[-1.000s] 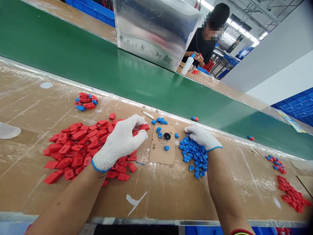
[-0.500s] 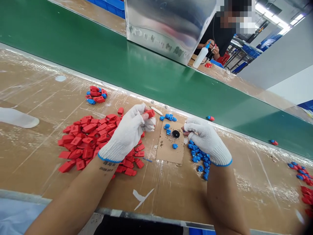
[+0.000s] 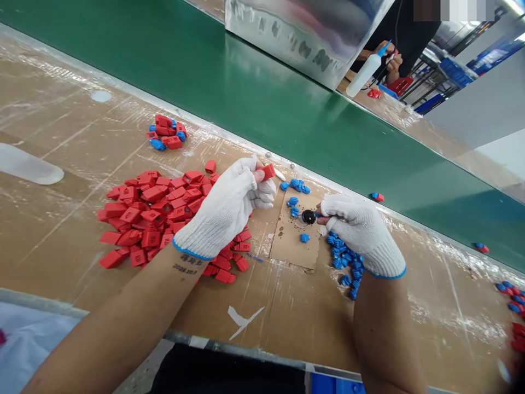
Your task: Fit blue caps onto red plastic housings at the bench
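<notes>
My left hand (image 3: 241,200), in a white glove with bare fingertips, pinches a small red plastic piece (image 3: 268,172) between thumb and forefinger. To its left and below spreads a heap of similar red pieces (image 3: 153,213). My right hand (image 3: 348,224), gloved the same way, is closed at the rim of a small round pot of black liquid (image 3: 309,217). A bit of blue shows at its fingertips, apparently a small blue plastic piece, mostly hidden. The pot stands on a stained cardboard sheet (image 3: 293,249) with several loose blue pieces (image 3: 304,238). More blue pieces (image 3: 344,254) lie beneath my right hand.
Beyond the table runs a green conveyor belt (image 3: 164,76), with a metal housing (image 3: 295,44) over it. Joined red-and-blue pieces (image 3: 167,131) lie at the back left; others sit on the belt's near side. Across the belt, a person's hands (image 3: 391,63) work beside a white bottle (image 3: 364,75).
My right hand has moved its fingertips to the pot's rim, where blue now shows. My left hand still holds the red piece. The camera view has shifted.
</notes>
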`<state>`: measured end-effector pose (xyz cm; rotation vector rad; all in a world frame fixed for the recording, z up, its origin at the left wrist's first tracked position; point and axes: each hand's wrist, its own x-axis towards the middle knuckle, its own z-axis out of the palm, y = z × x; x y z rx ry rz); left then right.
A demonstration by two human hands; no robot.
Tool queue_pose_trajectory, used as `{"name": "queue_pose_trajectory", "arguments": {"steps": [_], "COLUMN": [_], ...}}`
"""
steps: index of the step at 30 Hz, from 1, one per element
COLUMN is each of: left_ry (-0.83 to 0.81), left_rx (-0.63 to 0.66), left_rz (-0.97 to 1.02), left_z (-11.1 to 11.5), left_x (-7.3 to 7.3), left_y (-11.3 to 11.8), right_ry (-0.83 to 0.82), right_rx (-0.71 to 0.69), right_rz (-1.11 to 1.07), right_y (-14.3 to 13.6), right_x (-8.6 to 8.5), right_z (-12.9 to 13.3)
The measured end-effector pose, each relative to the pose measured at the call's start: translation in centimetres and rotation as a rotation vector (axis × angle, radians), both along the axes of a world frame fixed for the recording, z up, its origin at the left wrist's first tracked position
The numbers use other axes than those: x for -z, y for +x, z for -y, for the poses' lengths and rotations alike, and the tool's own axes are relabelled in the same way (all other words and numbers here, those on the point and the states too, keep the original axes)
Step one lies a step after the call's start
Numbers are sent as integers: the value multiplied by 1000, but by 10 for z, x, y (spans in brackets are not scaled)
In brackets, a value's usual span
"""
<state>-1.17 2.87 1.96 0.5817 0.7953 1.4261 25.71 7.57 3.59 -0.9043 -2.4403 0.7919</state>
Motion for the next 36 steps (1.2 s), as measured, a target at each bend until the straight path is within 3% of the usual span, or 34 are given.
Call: {"name": "queue_pose_trajectory", "arguments": {"steps": [5,12,30,36], "left_ry": [-14,-13,-89,-90], "left_rx": [-3,-5,-21,-12], "left_rz": [-32,-11,5,46], "left_z": [-2,-4,-3,-6], "left_x": [1,-1,0,4], "left_y": [0,0,0,-1], "right_ry": [39,108,125,130], "right_rx": [-6,198,149,220], "right_rz": [92,206,245,298], "right_y": [-2,-8,-13,-8], "right_x": [-4,-1,1,-1], "right_z": [1,8,7,9]}}
